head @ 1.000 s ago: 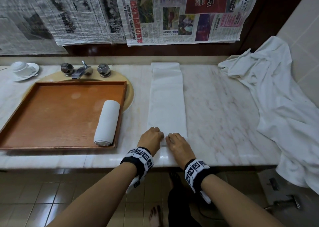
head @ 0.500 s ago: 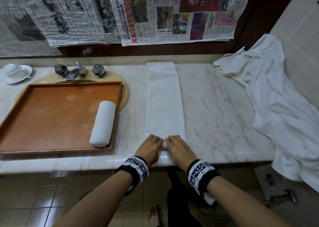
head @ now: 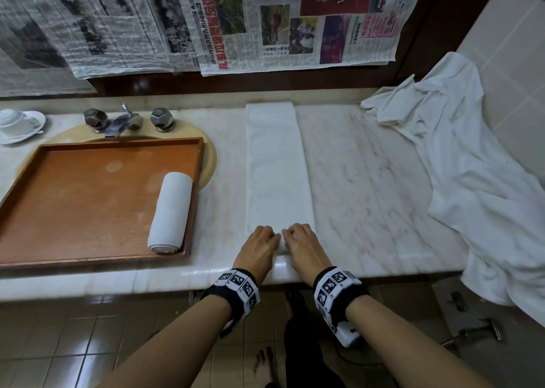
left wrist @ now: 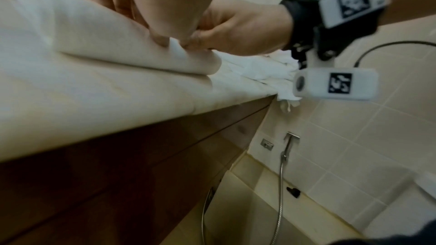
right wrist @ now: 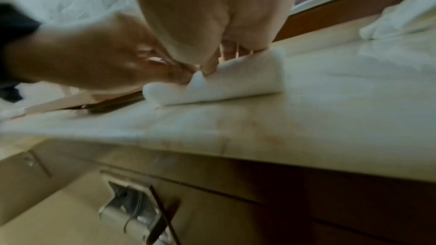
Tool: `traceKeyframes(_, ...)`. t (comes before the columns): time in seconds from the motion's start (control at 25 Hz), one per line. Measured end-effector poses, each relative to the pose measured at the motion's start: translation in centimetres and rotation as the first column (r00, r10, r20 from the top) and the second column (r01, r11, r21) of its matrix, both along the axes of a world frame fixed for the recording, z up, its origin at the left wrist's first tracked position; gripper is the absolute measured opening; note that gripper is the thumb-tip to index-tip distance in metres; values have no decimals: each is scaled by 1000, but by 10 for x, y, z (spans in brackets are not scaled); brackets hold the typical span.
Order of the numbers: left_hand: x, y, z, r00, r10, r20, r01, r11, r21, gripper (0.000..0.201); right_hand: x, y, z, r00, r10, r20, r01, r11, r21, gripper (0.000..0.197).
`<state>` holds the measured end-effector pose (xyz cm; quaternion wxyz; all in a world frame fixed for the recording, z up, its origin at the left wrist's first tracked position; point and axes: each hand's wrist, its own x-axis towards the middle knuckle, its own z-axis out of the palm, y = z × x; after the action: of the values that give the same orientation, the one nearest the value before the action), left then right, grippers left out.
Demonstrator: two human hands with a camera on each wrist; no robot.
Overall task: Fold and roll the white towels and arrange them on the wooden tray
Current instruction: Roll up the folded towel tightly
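Left hand [head: 259,247] and right hand [head: 303,244] side by side, both pinching the near end of the folded towel [head: 275,163], fingers curled over a small started roll. Towel strip lies flat, running away across the table [head: 368,187]. Left of it, the tray [head: 88,199] holds one rolled towel [head: 171,210] by its right wall. Loose towel heap [head: 460,157] far right.

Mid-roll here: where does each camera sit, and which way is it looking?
Head: above, looking down at the counter, tray, strip towel; both forearms, left hand, right hand show.
Left wrist: below the counter edge, looking rightward; both hands on the towel's rolled end.
Right wrist: same height, looking leftward; both hands again.
Shared: all three show the rolled end.
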<state>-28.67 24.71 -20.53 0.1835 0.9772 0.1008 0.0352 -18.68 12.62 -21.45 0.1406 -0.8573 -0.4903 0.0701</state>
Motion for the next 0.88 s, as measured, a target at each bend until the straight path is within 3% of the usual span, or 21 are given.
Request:
traceKeyframes(0.12,22,13,5,996,0,-87,-2,1000,-20,23,-20,-4,-15,987,-14,162,8,999,42,65)
traceKeyframes(0.24,34,13,4,992,30,-119,-30,1000,-3,29,-17,-6,-26,983,13,182,-17,1000,25,70)
traceKeyframes(0.32,28,6,2,996,67,-50,-68,998,-8,32,-5,-2,-25,985,20,172,-31,998,60,64)
traceKeyframes(0.44,12,-4,-7,991,28,128,-28,1000,-5,43,7,4,-13,995,0,103,-13,992,122,33)
traceKeyframes(0.6,-7,-10,-22,985,-20,173,23,1000,-16,61,5,-8,-12,997,59,-56,-55,995,77,48)
traceKeyframes(0.76,-2,-3,-22,985,-76,156,77,997,3,35,-11,-16,-26,982,-2,190,-25,990,141,48)
traceKeyframes(0.88,14,10,-17,994,-86,68,87,996,-5,30,-21,-14,-33,962,-33,273,9,996,88,51)
